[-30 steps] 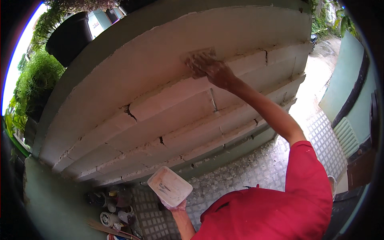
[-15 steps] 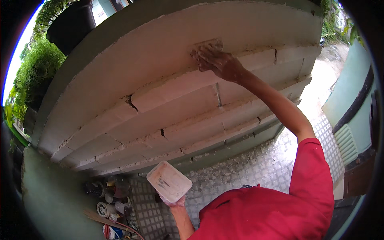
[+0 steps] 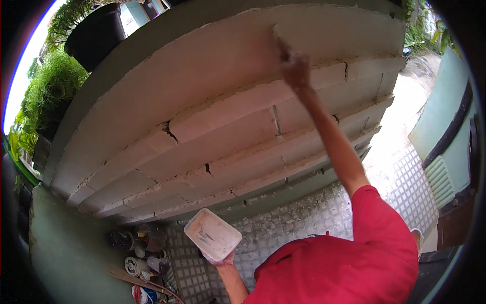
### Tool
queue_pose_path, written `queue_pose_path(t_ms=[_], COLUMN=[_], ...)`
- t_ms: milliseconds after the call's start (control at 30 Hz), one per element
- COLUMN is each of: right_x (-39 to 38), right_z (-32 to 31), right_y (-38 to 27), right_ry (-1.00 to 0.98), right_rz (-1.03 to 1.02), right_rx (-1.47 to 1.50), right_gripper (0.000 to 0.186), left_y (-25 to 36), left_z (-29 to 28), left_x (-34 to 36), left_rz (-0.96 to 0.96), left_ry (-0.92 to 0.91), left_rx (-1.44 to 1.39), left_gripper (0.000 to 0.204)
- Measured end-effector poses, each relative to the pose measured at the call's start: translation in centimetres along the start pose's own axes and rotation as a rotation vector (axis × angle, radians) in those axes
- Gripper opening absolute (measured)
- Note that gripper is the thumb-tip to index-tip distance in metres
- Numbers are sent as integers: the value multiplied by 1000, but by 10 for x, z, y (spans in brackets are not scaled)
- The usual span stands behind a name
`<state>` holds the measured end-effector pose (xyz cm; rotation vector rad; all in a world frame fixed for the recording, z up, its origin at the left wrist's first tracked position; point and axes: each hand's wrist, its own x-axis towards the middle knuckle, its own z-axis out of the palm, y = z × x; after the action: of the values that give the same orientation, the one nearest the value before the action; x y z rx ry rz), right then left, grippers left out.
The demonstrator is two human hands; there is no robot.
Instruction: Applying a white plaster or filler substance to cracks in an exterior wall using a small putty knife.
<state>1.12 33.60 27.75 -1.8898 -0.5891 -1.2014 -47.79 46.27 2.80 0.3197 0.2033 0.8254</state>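
My right hand (image 3: 295, 67) is raised to the upper pale band of the stepped wall (image 3: 202, 61). It is closed on a flat putty scraper (image 3: 276, 33), now seen nearly edge-on and blurred by motion; whether its edge touches the wall I cannot tell. Low in front of me, my left hand (image 3: 223, 260) holds up a white rectangular plastic tub (image 3: 215, 234) from below. Pale, pinkish paste coats the inside of the tub, with a dark streaked patch on its bottom. Most of the left fingers are hidden under it.
Broken, cracked ledges (image 3: 243, 101) run along the wall. At lower left, several buckets and containers (image 3: 134, 266) and a stick broom (image 3: 136, 278) stand by a green side wall (image 3: 66, 243). A black plant pot (image 3: 96, 38) sits on the wall top. Debris litters the tiled floor (image 3: 298, 215).
My right hand has moved up and slightly right along the wall, turning the scraper from nearly flat to edge-on. The tub in my left hand has barely moved.
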Motion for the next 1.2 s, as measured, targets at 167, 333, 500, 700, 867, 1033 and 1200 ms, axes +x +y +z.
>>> queue_pose_path(t_ms=[167, 333, 500, 700, 867, 1033, 1200], right_x=[-58, -53, -17, -62, -12, 17, -14], right_z=[49, 16, 4, 50, -13, -1, 53], right_y=[-97, -93, -50, -118, -95, -60, -138], right_ry=[210, 179, 267, 201, 100, 174, 88], right_rz=[-210, -216, 103, -234, 102, 345, -107], right_rx=[254, 393, 294, 110, 328, 287, 179], right_gripper=[27, 22, 20, 21, 25, 31, 31], left_y=[4, 6, 7, 11, 16, 11, 12], left_z=[9, -2, 12, -10, -7, 1, -15], left_x=[-5, -3, -11, -1, 2, -7, 0], left_rz=[-62, 35, -18, 9, -22, 43, 60], left_ry=[27, -90, -74, -100, -129, -21, -60], left_rx=[-3, 146, -44, 90, -34, 10, 41], left_gripper=[57, 56, 53, 56, 55, 54, 57])
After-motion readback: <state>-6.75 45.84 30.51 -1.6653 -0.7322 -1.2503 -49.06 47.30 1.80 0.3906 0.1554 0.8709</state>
